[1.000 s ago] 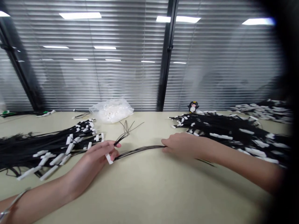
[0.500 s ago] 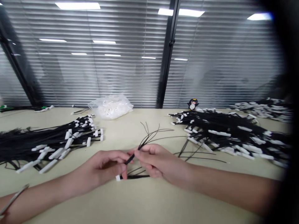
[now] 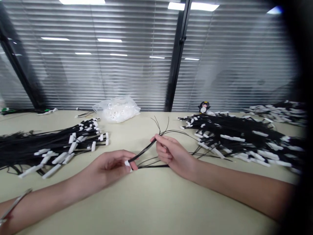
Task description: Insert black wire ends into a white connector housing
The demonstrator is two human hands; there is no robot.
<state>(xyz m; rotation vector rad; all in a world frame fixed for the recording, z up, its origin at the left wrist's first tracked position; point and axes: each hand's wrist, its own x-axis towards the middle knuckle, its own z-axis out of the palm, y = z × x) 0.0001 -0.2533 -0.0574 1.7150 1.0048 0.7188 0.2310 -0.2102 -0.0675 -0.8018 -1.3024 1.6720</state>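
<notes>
Before you, a pale cream tabletop runs back to grey horizontal venetian blinds. A black window mullion divides them, a second black bar slants at your far left, and bright rectangular light reflections cross the slats.

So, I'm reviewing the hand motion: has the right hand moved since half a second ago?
Yes: the right hand has shifted rightward and forward, closer to the foot of the window post.

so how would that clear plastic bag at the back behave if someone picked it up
The bag would likely sag and change shape, since its thin clear plastic is creased. The white bits inside would probably shift, as they look loose.
</notes>
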